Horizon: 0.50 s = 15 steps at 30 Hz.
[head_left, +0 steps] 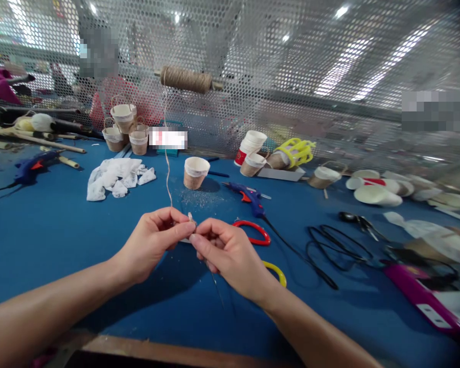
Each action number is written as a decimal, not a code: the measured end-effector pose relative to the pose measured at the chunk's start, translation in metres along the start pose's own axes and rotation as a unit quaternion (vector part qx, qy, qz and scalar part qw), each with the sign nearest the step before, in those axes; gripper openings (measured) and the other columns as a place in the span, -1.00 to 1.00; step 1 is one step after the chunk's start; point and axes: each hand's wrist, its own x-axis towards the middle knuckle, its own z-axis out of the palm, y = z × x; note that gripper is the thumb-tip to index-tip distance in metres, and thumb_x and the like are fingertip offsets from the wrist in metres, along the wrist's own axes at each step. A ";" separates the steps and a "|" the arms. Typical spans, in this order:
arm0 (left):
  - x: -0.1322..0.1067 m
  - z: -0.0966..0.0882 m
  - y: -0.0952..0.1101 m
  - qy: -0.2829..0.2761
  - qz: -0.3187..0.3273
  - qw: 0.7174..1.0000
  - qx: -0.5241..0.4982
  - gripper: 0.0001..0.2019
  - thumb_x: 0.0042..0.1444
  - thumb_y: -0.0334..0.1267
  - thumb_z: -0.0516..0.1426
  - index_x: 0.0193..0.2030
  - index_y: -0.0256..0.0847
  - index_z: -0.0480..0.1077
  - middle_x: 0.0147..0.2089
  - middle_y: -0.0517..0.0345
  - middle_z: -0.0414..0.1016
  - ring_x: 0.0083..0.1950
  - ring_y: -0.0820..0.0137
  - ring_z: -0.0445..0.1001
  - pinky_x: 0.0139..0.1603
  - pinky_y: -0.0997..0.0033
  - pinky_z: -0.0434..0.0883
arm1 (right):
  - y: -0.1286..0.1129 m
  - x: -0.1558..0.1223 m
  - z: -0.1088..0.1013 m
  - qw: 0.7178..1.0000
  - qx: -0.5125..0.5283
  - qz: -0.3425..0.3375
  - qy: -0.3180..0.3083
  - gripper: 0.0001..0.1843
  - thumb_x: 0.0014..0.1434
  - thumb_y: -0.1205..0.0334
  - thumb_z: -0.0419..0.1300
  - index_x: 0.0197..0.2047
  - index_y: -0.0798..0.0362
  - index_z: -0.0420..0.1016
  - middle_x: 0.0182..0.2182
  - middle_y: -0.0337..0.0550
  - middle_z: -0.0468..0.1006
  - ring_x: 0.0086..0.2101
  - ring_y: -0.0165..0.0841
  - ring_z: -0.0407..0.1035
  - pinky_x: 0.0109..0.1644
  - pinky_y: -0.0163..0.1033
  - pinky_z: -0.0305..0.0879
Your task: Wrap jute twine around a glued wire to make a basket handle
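Observation:
My left hand [155,240] and my right hand [224,250] meet above the blue table [53,230], fingers pinched together. Between the fingertips is the end of a thin twine strand [167,168] that runs up to a twine spool [186,79] mounted on the mesh screen. A small pale piece shows at the pinch; I cannot make out what it is. Scissors with a red and a yellow handle loop [257,232] lie just under and to the right of my right hand. A twine-wrapped paper cup [195,173] stands beyond my hands.
A blue glue gun [249,197] with a black cord lies right of the cup, another [32,164] at far left. White cloth [115,176], small cup baskets [124,128], stacked cups [253,148], black scissors [358,222] and a pink object [421,296] surround. A person sits behind the perforated screen.

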 end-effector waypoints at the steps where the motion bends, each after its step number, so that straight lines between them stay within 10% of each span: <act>1: 0.000 0.000 0.000 0.002 0.007 1.000 0.003 -0.85 -0.15 -0.33 0.24 -0.55 -0.32 0.34 -0.57 0.31 0.32 -0.61 0.69 0.12 -0.60 0.63 0.05 | 0.000 0.000 0.000 1.000 -0.004 -0.005 0.005 -0.82 0.06 0.19 0.14 -0.46 0.11 0.29 -0.64 -0.37 0.29 -0.69 -0.64 0.13 -0.66 -0.47 0.04; 15: 0.001 -0.003 -0.001 -0.050 -0.049 0.996 -0.047 -0.83 -0.10 -0.30 0.22 -0.53 -0.28 0.30 -0.62 0.29 0.30 -0.60 0.61 0.22 -0.56 0.56 0.10 | 0.000 0.001 -0.001 0.994 0.086 0.046 -0.050 -0.85 0.07 0.22 0.12 -0.44 0.10 0.24 -0.63 -0.38 0.34 -0.74 -0.68 0.11 -0.77 -0.57 -0.01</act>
